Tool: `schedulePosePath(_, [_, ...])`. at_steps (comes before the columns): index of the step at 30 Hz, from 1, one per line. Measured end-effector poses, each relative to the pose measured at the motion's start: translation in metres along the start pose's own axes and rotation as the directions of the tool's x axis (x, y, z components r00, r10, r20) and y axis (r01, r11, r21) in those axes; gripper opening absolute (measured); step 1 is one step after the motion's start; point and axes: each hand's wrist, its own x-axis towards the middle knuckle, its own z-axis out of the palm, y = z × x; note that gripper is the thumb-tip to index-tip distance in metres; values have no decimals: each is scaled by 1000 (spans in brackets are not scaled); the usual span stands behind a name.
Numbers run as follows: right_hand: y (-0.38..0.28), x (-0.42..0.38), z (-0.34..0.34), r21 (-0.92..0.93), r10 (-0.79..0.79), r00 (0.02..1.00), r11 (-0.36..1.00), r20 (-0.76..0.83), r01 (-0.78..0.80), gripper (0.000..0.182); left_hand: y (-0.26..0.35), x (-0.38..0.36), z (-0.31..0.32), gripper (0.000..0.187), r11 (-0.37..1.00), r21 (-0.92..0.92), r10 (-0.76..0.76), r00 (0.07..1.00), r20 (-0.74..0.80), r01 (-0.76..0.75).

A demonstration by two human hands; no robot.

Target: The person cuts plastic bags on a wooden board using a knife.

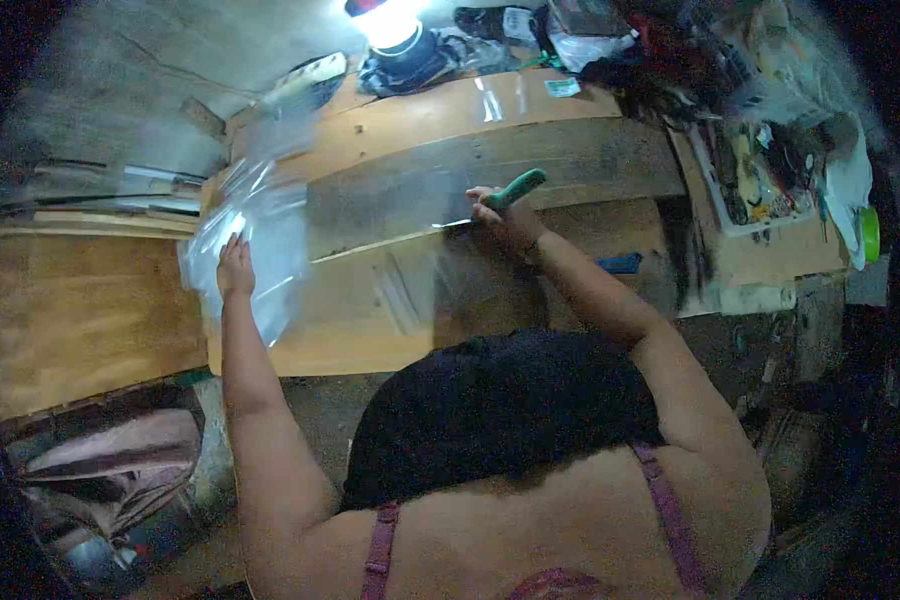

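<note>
My left hand (235, 268) lies with fingers stretched out on a stack of clear plastic sheeting (275, 235) at the left part of the wooden table. Glare from the lamp covers some of the sheeting. In my right hand (510, 225), a green-handled tool (518, 188) is gripped, its handle slanting up to the right. The tool's working end is hidden or too blurred to make out. Just left of this hand, a thin bright straight edge (390, 240) runs across the board toward the sheeting.
A lit lamp (392, 35) stands at the back. To the right of my right hand lies a blue object (618, 263). A white tray (760, 222) holds assorted tools, with a green-lidded container (869, 235) beside it. A wooden panel (90, 320) is at the left.
</note>
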Motion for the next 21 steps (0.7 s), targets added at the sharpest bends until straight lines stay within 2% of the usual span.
schedulePosePath(1, [1,5,13,-232,-48,999,972,-15,43,27,-18,1,5,38,997,64,40,999,-14,-39])
schedulePosePath(2, [2,9,23,-229,-48,999,972,-6,45,27,-35,1,13,38,997,67,32,999,-12,-31])
schedulePosePath(4, [-4,17,39,-215,-88,995,972,51,97,28,-33,1,3,38,975,20,-221,975,1,221])
schedulePosePath(5, [-8,20,48,-217,-87,995,971,54,96,28,-32,2,0,38,975,18,-224,975,3,224])
schedulePosePath(7, [-19,25,66,-454,-204,979,870,27,193,23,-25,6,-6,41,854,149,-490,867,-88,498])
schedulePosePath(8, [-15,28,73,-461,-205,978,866,27,194,23,-16,8,-6,41,855,141,-491,867,-88,499])
schedulePosePath(10, [-5,36,84,-457,-370,926,814,70,360,21,24,13,-14,46,876,248,-296,868,-399,413])
schedulePosePath(11, [-7,36,88,-462,-362,930,814,71,352,21,41,17,4,43,991,78,-58,885,-462,106])
schedulePosePath(12, [-14,34,91,-461,-375,926,814,46,353,20,93,10,-4,40,890,-449,-114,914,-390,-81])
schedulePosePath(13, [-17,35,94,-462,-388,922,814,21,353,19,119,10,26,40,912,-181,275,874,-400,-370])
schedulePosePath(14, [-13,37,96,-470,-376,926,814,21,341,19,163,2,5,42,664,-608,294,900,-323,-435])
schedulePosePath(15, [-10,39,98,-469,-390,921,810,18,352,19,191,-5,4,45,823,-452,324,937,-127,-346])
schedulePosePath(17, [-11,40,98,-484,-395,919,802,10,351,19,215,-3,29,51,849,-441,330,944,12,-291])
schedulePosePath(18, [-21,38,98,-439,-336,942,848,-13,297,16,215,3,35,51,839,-458,339,941,14,-295])
schedulePosePath(21, [-40,36,100,-351,-220,975,916,-38,193,12,206,15,39,63,894,-275,384,922,60,-354])
